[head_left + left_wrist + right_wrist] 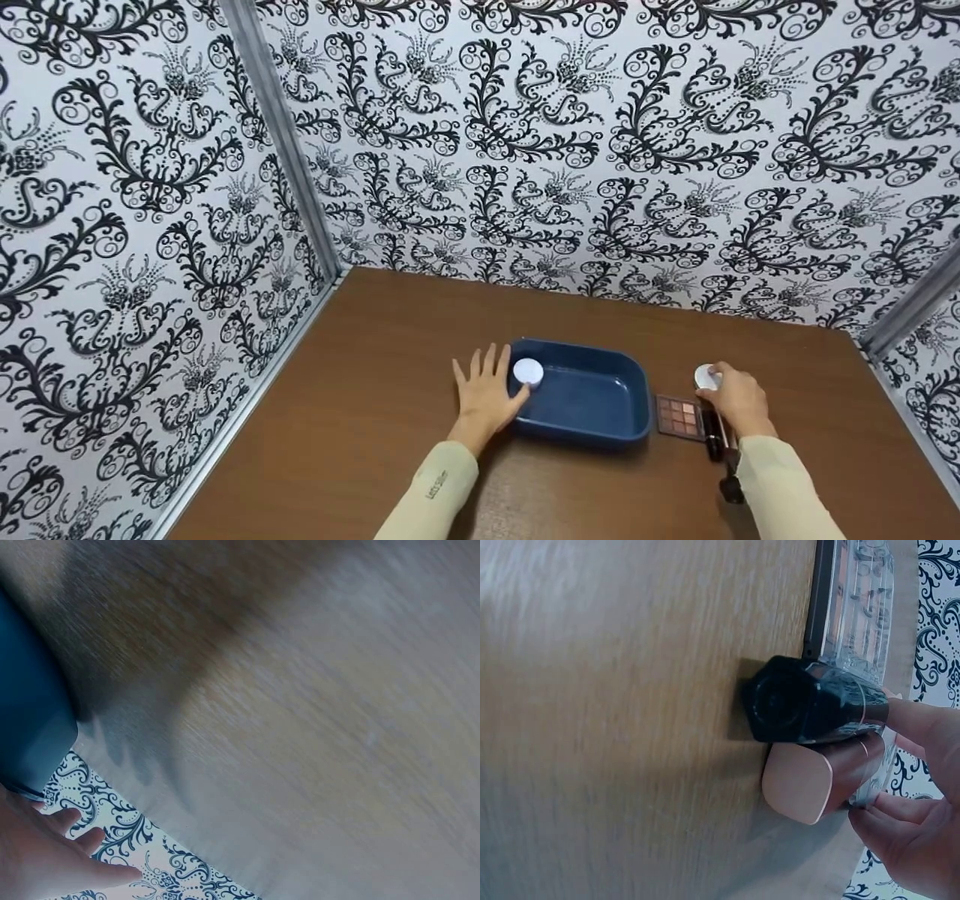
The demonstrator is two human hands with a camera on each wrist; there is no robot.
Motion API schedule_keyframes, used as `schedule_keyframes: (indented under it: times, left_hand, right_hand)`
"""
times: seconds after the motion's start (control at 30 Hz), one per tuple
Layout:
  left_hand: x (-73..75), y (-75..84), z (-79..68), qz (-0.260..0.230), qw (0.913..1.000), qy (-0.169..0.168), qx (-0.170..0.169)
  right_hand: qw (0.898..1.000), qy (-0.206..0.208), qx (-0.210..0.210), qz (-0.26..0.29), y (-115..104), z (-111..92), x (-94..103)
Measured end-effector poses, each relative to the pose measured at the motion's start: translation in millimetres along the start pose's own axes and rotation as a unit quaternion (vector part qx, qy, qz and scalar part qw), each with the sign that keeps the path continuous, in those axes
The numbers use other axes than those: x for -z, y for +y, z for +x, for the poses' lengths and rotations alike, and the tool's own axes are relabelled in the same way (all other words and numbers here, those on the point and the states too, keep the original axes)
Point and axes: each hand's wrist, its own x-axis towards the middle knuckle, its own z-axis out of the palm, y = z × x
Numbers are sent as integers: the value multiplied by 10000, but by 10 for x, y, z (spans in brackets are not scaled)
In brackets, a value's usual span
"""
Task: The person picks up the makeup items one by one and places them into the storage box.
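Observation:
My left hand [484, 394] lies spread against the left rim of a deep blue rectangular dish [577, 397], its fingers straight and its thumb at the rim. Inside the dish, near that thumb, is a white round lidded piece [528, 372]. Over on the right, my right hand [739, 401] pinches a second white round piece [706, 377] between thumb and fingers, at the table. In the right wrist view, a black hexagonal-ended tube [784, 699] and a rose-gold-ended piece [799, 781] partly hide what the curled fingers [900, 821] hold.
An eyeshadow palette [679, 417] lies between the dish and my right hand. Beside it are black tubes [712, 435] and a dark-ended item [730, 489], partly under my right forearm. Patterned walls [525, 150] border the brown table [360, 390].

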Motion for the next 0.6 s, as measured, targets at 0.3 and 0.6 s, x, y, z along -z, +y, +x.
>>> schedule_keyframes:
  times: [0.3, 0.6]
  left_hand:
    - [13, -2, -6, 18, 9999, -133, 41]
    - [12, 8, -3, -14, 9999, -90, 44]
  right_hand:
    - [10000, 38, 63, 65, -10, 0, 2]
    - [10000, -46, 24, 80, 25, -8, -38]
